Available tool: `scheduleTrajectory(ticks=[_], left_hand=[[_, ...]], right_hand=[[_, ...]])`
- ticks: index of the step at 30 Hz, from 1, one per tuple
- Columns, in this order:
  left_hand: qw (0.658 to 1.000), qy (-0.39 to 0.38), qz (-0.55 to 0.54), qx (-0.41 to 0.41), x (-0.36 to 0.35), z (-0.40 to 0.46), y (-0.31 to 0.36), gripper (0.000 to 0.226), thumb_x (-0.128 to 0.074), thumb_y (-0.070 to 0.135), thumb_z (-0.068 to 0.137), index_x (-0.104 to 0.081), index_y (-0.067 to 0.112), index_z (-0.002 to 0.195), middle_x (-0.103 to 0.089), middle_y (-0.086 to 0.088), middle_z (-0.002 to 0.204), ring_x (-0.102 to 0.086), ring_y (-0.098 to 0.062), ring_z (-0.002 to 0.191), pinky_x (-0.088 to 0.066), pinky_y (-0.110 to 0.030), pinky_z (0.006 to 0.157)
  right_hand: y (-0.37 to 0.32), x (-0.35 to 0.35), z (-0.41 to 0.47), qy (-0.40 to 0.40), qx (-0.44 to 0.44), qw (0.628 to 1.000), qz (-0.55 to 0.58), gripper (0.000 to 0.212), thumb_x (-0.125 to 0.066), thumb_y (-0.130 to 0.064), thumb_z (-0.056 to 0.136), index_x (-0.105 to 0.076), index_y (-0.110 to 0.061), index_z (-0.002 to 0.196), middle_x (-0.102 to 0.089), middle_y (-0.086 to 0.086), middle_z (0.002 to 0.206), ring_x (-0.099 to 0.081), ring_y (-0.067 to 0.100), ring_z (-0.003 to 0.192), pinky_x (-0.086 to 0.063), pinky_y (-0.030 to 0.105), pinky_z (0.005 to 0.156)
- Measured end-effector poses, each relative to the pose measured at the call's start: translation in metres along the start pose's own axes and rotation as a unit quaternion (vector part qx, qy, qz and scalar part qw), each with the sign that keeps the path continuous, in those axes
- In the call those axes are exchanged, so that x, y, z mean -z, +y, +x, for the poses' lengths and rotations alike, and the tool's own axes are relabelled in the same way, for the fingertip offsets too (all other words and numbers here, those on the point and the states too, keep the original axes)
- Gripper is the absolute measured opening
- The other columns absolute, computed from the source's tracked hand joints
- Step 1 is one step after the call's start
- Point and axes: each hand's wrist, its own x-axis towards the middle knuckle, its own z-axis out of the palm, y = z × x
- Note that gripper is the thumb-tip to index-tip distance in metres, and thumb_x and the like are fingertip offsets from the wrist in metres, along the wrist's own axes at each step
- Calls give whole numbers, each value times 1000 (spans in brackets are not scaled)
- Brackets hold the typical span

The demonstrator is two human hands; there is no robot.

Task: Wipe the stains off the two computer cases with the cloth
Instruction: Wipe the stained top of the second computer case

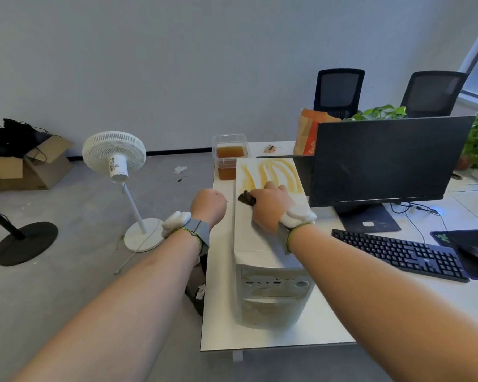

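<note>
White computer case (pixel 262 244) stands on the surface (pixel 326 321), w/ yellow stains (pixel 273 172) on top. Right hand (pixel 271 201) presses a dark cloth (pixel 246 197) on the case top, fingers curled on it. Left hand (pixel 208 204) is a fist, holding nothing, just left of the case.

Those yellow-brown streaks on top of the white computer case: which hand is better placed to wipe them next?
The right hand. It already holds the dark cloth on the computer case, just short of the streaks. The left hand is curled beside the case, off its top, without a cloth.
</note>
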Motion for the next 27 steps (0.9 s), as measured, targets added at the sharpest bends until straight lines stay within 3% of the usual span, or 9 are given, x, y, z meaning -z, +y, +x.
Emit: scheduleTrajectory(ticks=[3, 5, 8, 13, 15, 18, 22, 25, 27], left_hand=[[997, 14, 34, -67, -5, 9, 1, 16, -41, 11, 94, -48, 16, 81, -45, -8, 81, -39, -28, 74, -32, -34, 65], [993, -15, 74, -86, -8, 14, 1, 24, -41, 17, 96, -58, 15, 112, -56, -9, 111, -53, -32, 98, -40, -36, 80], [988, -53, 64, -129, -5, 16, 7, 60, -49, 24, 89, -44, 15, 148, -41, -6, 155, -45, -32, 137, -39, -44, 108], [960, -183, 91, -192, -7, 34, 4, 89, -76, 67, 51, -48, 15, 117, -49, 0, 121, -51, -27, 110, -48, -49, 95], [950, -200, 117, -209, -8, 41, 3, 113, -79, 75, 48, -44, 10, 134, -44, -3, 140, -47, -29, 126, -45, -51, 104], [935, -205, 171, -231, 4, 48, 10, 130, -75, 82, 42, -42, 10, 145, -39, 0, 152, -40, -26, 138, -40, -49, 112], [904, -227, 269, -242, 22, 57, 22, 122, -84, 74, 57, -40, 14, 154, -35, 2, 161, -34, -23, 147, -34, -46, 118], [883, -223, 325, -254, 23, 62, 32, 112, -85, 70, 64, -45, 13, 152, -31, 2, 163, -32, -23, 148, -35, -43, 118], [872, -222, 354, -254, 20, 61, 40, 106, -87, 72, 58, -56, 8, 136, -41, -3, 152, -45, -28, 135, -45, -47, 108]], right_hand=[[-3, -10, -10, 44, 57, 997, 19, 39, -50, -20, 90, -63, -31, 125, -45, 0, 111, -40, 27, 102, -49, 42, 88], [8, -4, -20, 31, 93, 994, 57, 34, -55, -29, 93, -69, -33, 124, -52, -2, 112, -49, 22, 104, -53, 40, 85], [32, 7, -19, 45, 43, 997, 39, 26, -62, -43, 94, -74, -31, 112, -52, -4, 109, -49, 20, 103, -54, 41, 84], [23, 11, 1, 53, -69, 996, -6, 20, -57, -29, 88, -75, -22, 90, -65, -1, 90, -62, 24, 80, -49, 29, 61], [16, 19, 10, 51, -70, 996, 39, 22, -56, -24, 89, -77, -21, 97, -68, 0, 89, -66, 24, 78, -55, 29, 62], [8, 25, 26, 89, -46, 995, 29, 30, -50, -23, 98, -72, -24, 118, -58, 3, 116, -61, 29, 98, -57, 39, 81], [-7, 19, 47, -9, -36, 999, -20, 38, -53, -27, 98, -63, -31, 134, -53, 1, 126, -51, 28, 115, -50, 42, 97], [-6, 29, 46, -42, -28, 999, 15, 27, -58, -23, 92, -76, -19, 112, -70, 4, 104, -67, 27, 95, -60, 42, 85], [-1, 40, 46, -45, -13, 999, 23, 26, -56, -19, 90, -80, -15, 99, -75, 6, 91, -71, 27, 83, -63, 41, 78]])
